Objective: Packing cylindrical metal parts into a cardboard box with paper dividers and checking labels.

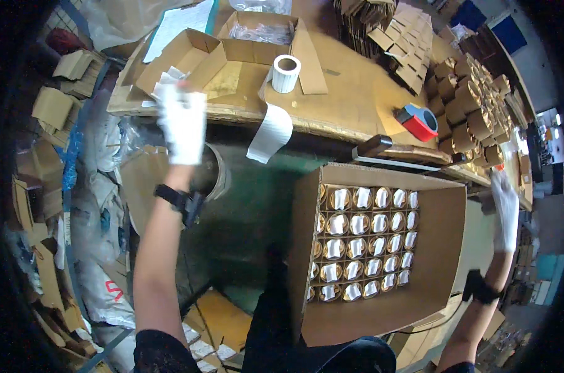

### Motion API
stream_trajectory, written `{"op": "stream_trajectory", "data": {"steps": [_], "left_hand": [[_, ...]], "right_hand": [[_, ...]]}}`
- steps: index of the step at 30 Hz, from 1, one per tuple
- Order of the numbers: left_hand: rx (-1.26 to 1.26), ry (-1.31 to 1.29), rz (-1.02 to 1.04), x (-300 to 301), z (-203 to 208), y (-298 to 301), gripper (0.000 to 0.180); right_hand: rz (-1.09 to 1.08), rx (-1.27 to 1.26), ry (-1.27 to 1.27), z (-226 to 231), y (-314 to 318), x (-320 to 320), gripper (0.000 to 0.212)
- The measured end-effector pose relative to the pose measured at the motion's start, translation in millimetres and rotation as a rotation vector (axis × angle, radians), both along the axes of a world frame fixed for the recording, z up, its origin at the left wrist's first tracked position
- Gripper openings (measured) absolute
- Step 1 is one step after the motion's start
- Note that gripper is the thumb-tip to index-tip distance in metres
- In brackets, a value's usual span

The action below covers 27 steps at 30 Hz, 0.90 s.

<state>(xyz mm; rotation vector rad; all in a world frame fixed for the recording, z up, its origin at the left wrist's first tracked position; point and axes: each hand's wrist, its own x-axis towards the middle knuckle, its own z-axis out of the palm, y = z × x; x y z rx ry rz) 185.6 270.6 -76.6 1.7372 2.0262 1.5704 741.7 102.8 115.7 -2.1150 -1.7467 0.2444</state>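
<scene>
My left hand [183,127], in a white glove, is over the table's front edge beside a small open cardboard box [181,61] with white paper pieces at its corner. Motion smears its fingers, so whether they hold anything is unclear. At the far right my gloved right hand [504,214] is near stacked brown cylinders [474,109]; its fingers are blurred too. Between my arms stands a large open carton [440,248], tilted toward me. Dividers inside it separate rows of round brown-rimmed pieces [356,247], each topped with a white slip.
On the table [350,105] are a label roll [277,81] with its strip [271,133] hanging over the edge, a red-and-blue tape dispenser [423,129], a box of clear plastic [260,32] and stacked cardboard dividers [412,40]. A round bin [218,171] stands below. Bags and cardboard crowd the left.
</scene>
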Motion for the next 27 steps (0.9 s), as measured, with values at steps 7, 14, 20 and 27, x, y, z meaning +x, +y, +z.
{"op": "stream_trajectory", "data": {"steps": [7, 14, 20, 27], "left_hand": [[-0.586, 0.191, -0.118, 77.8, -39.4, 2.0, 0.035], [-0.602, 0.381, -0.391, 51.8, -43.5, -31.2, 0.018], [-0.728, 0.428, -0.269, -55.4, -68.3, -126.8, 0.027], [-0.963, 0.580, -0.209, -85.1, -87.3, -268.7, 0.034]], "right_hand": [[0.342, -0.484, 0.461, -52.6, 186.9, -242.6, 0.042], [0.588, -0.354, -0.547, -156.9, 290.9, -313.7, 0.041], [0.629, -0.232, -0.606, -173.6, 311.2, -327.5, 0.027], [0.502, -0.033, -0.669, -163.4, 304.6, -307.3, 0.022]]}}
